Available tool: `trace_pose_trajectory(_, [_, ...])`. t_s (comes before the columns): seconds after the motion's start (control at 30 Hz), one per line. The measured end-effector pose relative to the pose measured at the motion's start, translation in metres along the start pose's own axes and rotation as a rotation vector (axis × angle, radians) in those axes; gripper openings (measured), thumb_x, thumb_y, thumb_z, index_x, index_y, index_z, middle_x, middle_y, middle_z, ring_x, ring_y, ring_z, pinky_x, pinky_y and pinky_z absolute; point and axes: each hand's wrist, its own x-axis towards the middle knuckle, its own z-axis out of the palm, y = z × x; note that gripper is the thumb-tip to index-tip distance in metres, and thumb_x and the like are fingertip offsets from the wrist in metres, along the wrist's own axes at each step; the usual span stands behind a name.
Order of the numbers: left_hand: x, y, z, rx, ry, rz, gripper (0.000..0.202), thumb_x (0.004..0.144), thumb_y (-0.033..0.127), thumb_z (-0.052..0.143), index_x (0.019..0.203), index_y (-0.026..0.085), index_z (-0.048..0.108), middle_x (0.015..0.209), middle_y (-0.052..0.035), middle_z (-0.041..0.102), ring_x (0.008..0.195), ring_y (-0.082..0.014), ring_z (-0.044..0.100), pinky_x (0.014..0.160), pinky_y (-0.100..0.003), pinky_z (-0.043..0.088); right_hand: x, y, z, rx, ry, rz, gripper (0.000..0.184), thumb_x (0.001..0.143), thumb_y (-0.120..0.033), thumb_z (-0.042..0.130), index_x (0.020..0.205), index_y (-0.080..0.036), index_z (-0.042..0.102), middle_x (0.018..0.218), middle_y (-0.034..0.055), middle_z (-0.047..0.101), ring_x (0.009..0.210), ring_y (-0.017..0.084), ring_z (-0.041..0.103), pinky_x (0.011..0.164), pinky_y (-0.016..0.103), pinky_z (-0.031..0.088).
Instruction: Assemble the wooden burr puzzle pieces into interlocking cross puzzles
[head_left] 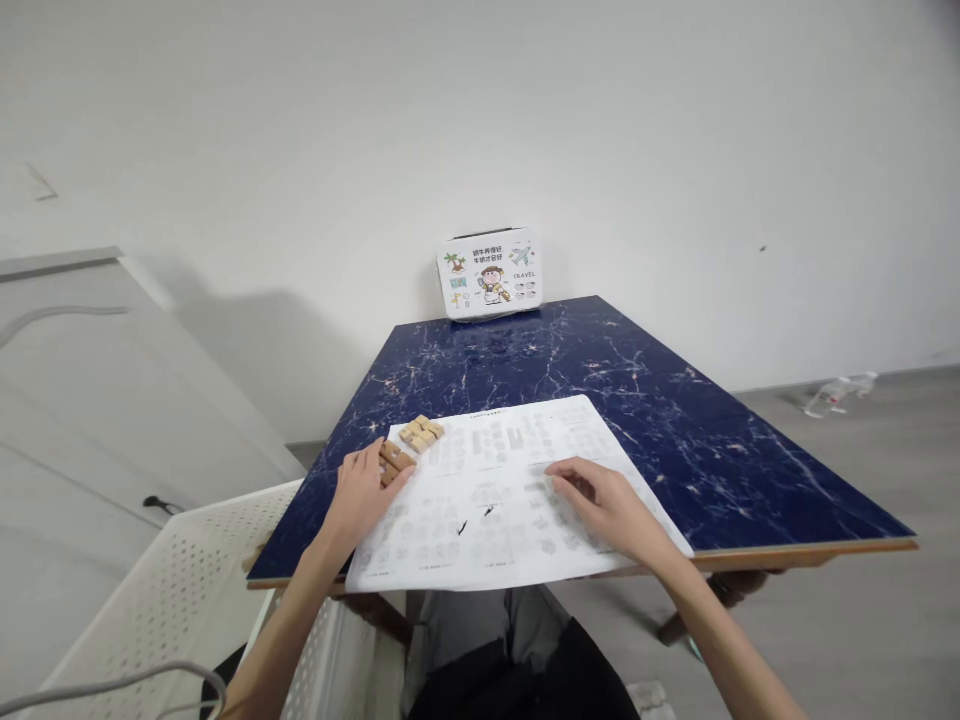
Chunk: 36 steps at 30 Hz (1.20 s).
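My left hand (361,495) is closed around the left side of some brown wooden puzzle pieces (395,462), thumb on the near side and fingers on the far side. They sit at the left edge of a large printed sheet (442,510). Just beyond them lies a group of paler wooden pieces (421,432), apart from my hand. Over the right part of the sheet, my right hand (604,500) has its fingers curled and the thumb close to the index finger; whatever is between them, if anything, is hidden. Two small black marks or slivers (475,519) show on the sheet between my hands.
A blue marble-patterned table (645,400) carries the sheet, which overhangs its front edge. At the far end a white illustrated case (491,275) stands against the wall. A white perforated crate (165,590) is at the left, with a grey cable (135,678). Plastic bottles (836,395) lie on the floor.
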Motion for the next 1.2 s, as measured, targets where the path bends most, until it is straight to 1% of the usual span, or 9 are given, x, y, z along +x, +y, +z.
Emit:
trace_pose_trajectory(0.17, [-0.011, 0.003, -0.002, 0.006, 0.038, 0.016, 0.075, 0.089, 0.065, 0.056, 0.143, 0.013, 0.051, 0.141, -0.0207, 0.06, 0.133, -0.0418, 0.049, 0.111, -0.057, 0.037, 0.001, 0.002, 0.001, -0.009, 0.012, 0.006, 0.031, 0.101, -0.044, 0.051, 0.112, -0.022, 0.071, 0.105, 0.0086, 0.076, 0.086, 0.024, 0.068, 0.074, 0.035, 0.051])
trace_pose_trajectory(0.3, [-0.021, 0.017, -0.002, -0.004, 0.057, 0.075, 0.075, 0.089, 0.063, 0.059, 0.145, 0.014, 0.048, 0.141, -0.0192, 0.06, 0.131, -0.0402, 0.05, 0.111, -0.057, 0.037, 0.001, 0.001, 0.0, -0.01, 0.008, 0.009, 0.032, 0.101, -0.045, 0.051, 0.112, -0.023, 0.071, 0.104, 0.008, 0.076, 0.086, 0.024, 0.068, 0.073, 0.034, 0.051])
trace_pose_trajectory(0.43, [-0.031, 0.039, 0.002, -0.074, 0.037, 0.153, 0.07, 0.092, 0.061, 0.059, 0.146, 0.019, 0.047, 0.141, -0.016, 0.061, 0.13, -0.0382, 0.05, 0.112, -0.055, 0.038, 0.001, 0.001, 0.0, -0.012, 0.011, 0.009, 0.033, 0.101, -0.046, 0.05, 0.112, -0.023, 0.071, 0.104, 0.0085, 0.076, 0.086, 0.025, 0.068, 0.072, 0.035, 0.051])
trace_pose_trajectory(0.57, [-0.038, 0.067, 0.01, -0.138, -0.008, 0.224, 0.073, 0.094, 0.063, 0.057, 0.151, 0.021, 0.043, 0.146, -0.0157, 0.057, 0.135, -0.0373, 0.047, 0.115, -0.052, 0.037, 0.001, 0.002, 0.001, -0.018, 0.016, 0.008, 0.031, 0.101, -0.044, 0.051, 0.111, -0.023, 0.071, 0.103, 0.0076, 0.076, 0.084, 0.024, 0.068, 0.072, 0.034, 0.051])
trace_pose_trajectory(0.67, [-0.038, 0.089, 0.015, -0.176, -0.066, 0.247, 0.076, 0.093, 0.064, 0.058, 0.154, 0.022, 0.039, 0.147, -0.0156, 0.055, 0.138, -0.0378, 0.045, 0.115, -0.053, 0.037, 0.002, 0.003, 0.001, -0.013, 0.022, -0.005, 0.029, 0.101, -0.042, 0.052, 0.111, -0.022, 0.071, 0.103, 0.0074, 0.076, 0.085, 0.024, 0.068, 0.074, 0.034, 0.051])
trace_pose_trajectory(0.8, [-0.035, 0.115, 0.019, -0.227, -0.127, 0.315, 0.078, 0.094, 0.064, 0.057, 0.158, 0.026, 0.034, 0.149, -0.0154, 0.054, 0.138, -0.0377, 0.045, 0.113, -0.053, 0.039, 0.003, 0.004, 0.001, -0.005, 0.022, -0.015, 0.028, 0.101, -0.041, 0.051, 0.11, -0.022, 0.071, 0.104, 0.0072, 0.076, 0.087, 0.024, 0.068, 0.077, 0.034, 0.051])
trace_pose_trajectory(1.0, [-0.032, 0.153, 0.025, -0.305, -0.17, 0.41, 0.078, 0.095, 0.064, 0.056, 0.16, 0.029, 0.03, 0.15, -0.0142, 0.053, 0.139, -0.0369, 0.045, 0.113, -0.056, 0.039, 0.004, 0.004, 0.002, 0.006, 0.021, -0.024, 0.03, 0.101, -0.043, 0.051, 0.111, -0.022, 0.07, 0.104, 0.0086, 0.077, 0.089, 0.025, 0.069, 0.079, 0.036, 0.053])
trace_pose_trajectory(1.1, [-0.031, 0.166, 0.028, -0.347, -0.203, 0.434, 0.08, 0.093, 0.063, 0.06, 0.16, 0.031, 0.029, 0.15, -0.0133, 0.053, 0.14, -0.0368, 0.045, 0.113, -0.057, 0.039, 0.004, 0.004, 0.002, 0.012, 0.025, -0.022, 0.03, 0.101, -0.043, 0.052, 0.11, -0.022, 0.071, 0.105, 0.0086, 0.077, 0.09, 0.025, 0.07, 0.081, 0.036, 0.054])
trace_pose_trajectory(1.2, [-0.031, 0.169, 0.027, -0.381, -0.224, 0.439, 0.085, 0.09, 0.061, 0.066, 0.16, 0.03, 0.029, 0.153, -0.0129, 0.05, 0.142, -0.0362, 0.044, 0.115, -0.056, 0.039, 0.004, 0.004, 0.003, 0.017, 0.032, -0.024, 0.029, 0.101, -0.042, 0.052, 0.11, -0.022, 0.071, 0.106, 0.0081, 0.077, 0.09, 0.024, 0.071, 0.082, 0.036, 0.054])
